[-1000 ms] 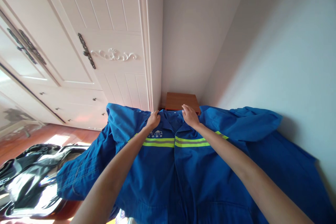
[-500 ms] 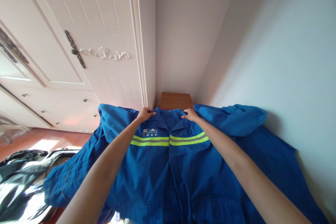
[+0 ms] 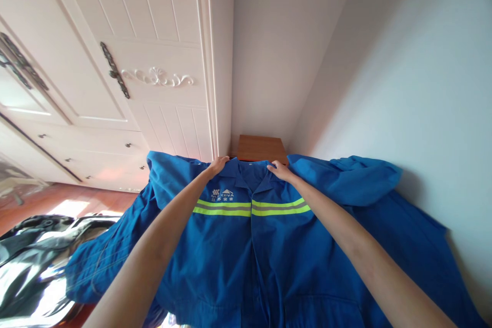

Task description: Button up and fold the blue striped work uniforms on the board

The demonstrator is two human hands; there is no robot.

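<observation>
A blue work jacket (image 3: 223,251) with a yellow-green and grey reflective stripe across the chest is spread out in front of me, its front facing up and its sleeves out to both sides. White lettering marks one side of the chest. My left hand (image 3: 219,164) grips the shoulder just left of the collar, fingers closed on the cloth. On the other side of the collar, my right hand (image 3: 279,169) pinches the fabric between thumb and fingers. What lies beneath the jacket is hidden.
A white wardrobe (image 3: 169,61) with dark metal handles stands at the left. At the right rises a pale wall (image 3: 423,87). A brown wooden piece (image 3: 261,147) sits beyond the collar. Dark and shiny items (image 3: 34,256) lie at the lower left by the reddish floor (image 3: 88,200).
The view has shifted slightly, so the jacket and hands appear a little further right. Both hands keep their hold near the collar.
</observation>
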